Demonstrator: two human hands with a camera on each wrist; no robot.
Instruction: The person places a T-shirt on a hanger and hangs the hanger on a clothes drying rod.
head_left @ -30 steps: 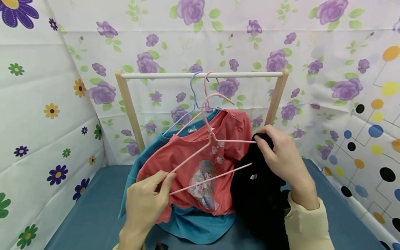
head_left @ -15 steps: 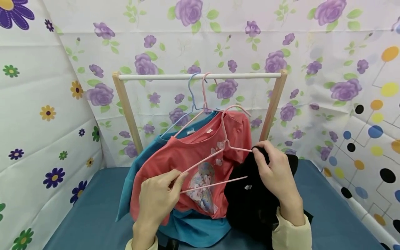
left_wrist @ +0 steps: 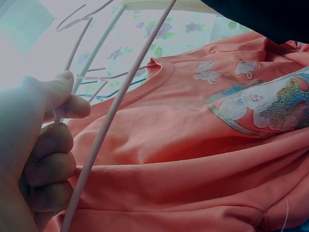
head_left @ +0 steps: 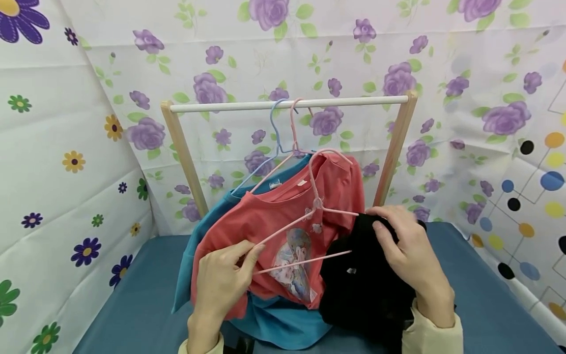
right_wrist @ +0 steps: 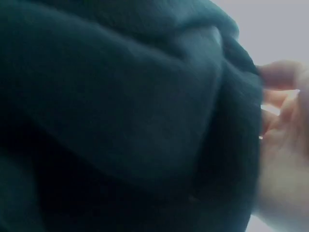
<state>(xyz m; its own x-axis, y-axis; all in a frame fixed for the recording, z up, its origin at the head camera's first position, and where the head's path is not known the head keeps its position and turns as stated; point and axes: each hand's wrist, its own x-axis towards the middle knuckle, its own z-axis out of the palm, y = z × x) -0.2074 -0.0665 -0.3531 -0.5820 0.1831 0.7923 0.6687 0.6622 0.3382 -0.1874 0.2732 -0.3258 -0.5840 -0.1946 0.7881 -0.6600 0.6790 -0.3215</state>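
My left hand (head_left: 225, 275) pinches the left end of a pink clothes hanger (head_left: 285, 229), fingertips on its upper bar. The hanger's hook points up and its lower bar slants right. Its right arm and the right end of its lower bar disappear into a black garment (head_left: 349, 295) with a small white tag. My right hand (head_left: 413, 246) holds that garment's upper edge, thumb in front and fingers over the top, around the hidden hanger end. In the right wrist view, dark cloth (right_wrist: 120, 106) fills most of the frame, with fingers (right_wrist: 277, 75) at its edge.
A rack with a white rail (head_left: 221, 106) and wooden posts stands behind. From it hang a coral T-shirt (head_left: 234, 231) on a pink hanger and a blue T-shirt (head_left: 283, 327) on a blue hanger. A blue-grey surface (head_left: 128, 295) lies beneath; patterned sheets (head_left: 66, 123) surround it.
The held hanger has come down and right, away from the rail, with the left hand following. The right hand has shifted right along the garment's edge, thumb and fingers wider apart.
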